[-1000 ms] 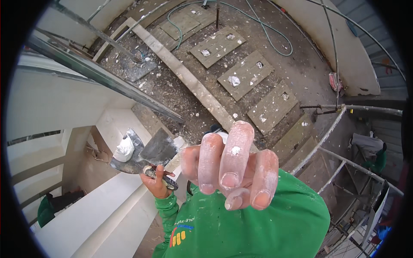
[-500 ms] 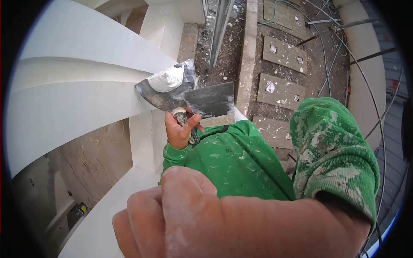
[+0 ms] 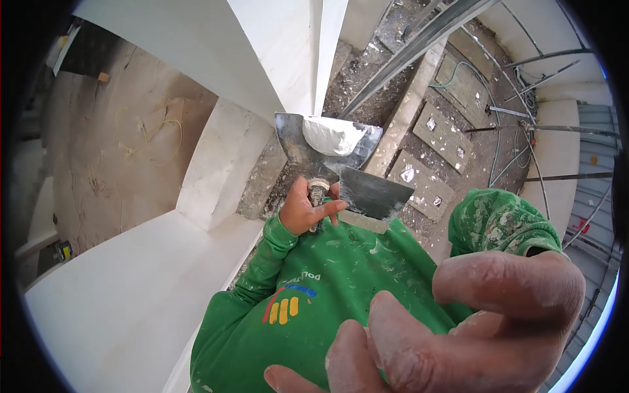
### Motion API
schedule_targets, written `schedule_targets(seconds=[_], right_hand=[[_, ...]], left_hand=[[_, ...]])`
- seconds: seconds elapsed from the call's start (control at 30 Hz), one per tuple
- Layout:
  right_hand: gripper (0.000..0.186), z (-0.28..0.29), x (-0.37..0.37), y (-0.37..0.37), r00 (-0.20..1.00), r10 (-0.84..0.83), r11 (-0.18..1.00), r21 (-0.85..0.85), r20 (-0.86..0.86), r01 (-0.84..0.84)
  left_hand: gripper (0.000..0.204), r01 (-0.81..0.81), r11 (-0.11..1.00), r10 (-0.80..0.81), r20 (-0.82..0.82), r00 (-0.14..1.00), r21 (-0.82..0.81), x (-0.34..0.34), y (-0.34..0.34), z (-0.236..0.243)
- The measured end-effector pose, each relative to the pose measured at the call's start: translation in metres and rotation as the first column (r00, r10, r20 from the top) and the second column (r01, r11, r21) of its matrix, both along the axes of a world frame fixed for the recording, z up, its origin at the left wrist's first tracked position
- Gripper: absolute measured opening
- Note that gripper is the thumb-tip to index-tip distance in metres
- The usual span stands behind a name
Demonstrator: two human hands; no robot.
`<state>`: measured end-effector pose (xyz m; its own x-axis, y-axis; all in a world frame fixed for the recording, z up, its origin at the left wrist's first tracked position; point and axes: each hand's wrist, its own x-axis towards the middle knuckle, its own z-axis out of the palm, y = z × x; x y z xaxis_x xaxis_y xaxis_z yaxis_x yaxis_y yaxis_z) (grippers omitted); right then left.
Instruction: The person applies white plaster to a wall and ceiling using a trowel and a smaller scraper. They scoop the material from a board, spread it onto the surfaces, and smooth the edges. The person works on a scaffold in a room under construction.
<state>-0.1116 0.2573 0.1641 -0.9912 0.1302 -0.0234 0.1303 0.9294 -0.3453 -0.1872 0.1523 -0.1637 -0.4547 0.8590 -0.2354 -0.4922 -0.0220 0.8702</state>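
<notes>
While my left hand (image 3: pixel 304 209) keeps gripping the wide scraper (image 3: pixel 321 160) beside a smaller blade (image 3: pixel 375 194), before my shirt (image 3: pixel 357 268), my right hand (image 3: pixel 491 334) has swung rightward, fingers loosely bent and apparently empty, so the left alone bears the white putty (image 3: pixel 334 136).

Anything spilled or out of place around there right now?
Yes, stray spatter: white splotches dot the boards below and the green right sleeve. They look odd lying well away from the white paste mounded on the wide blade in the left hand.

Soft even daylight, fisheye-bent edges, black corners
</notes>
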Motion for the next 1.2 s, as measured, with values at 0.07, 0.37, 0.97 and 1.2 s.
schedule_targets(seconds=[0.07, 0.37, 0.97, 1.2], right_hand=[[0.020, -0.030, -0.001, 0.026, 0.951, 0.043, 0.992, -0.098, -0.308, -0.077], [0.035, -0.309, 0.069, 0.281, 0.874, 0.034, 0.900, -0.395, 0.485, 0.185], [0.045, -0.652, 0.007, 0.277, -0.275, 0.145, 0.503, -0.310, 0.951, -0.807], [0.025, -0.550, -0.120, 0.208, 0.384, 0.733, 0.574, -0.207, 0.561, -0.792]], left_hand=[[0.035, -0.104, 0.994, 0.104, 0.007, 0.995, -0.014, 0.002, 0.002, -0.001], [0.041, -0.372, 0.928, 0.370, -0.086, 0.925, -0.012, 0.020, -0.010, 0.006], [0.033, -0.997, -0.054, 0.928, -0.371, -0.029, -0.059, 0.053, -0.103, -0.001], [0.032, -0.953, -0.248, 0.922, -0.345, -0.177, -0.173, 0.074, -0.049, -0.025]])
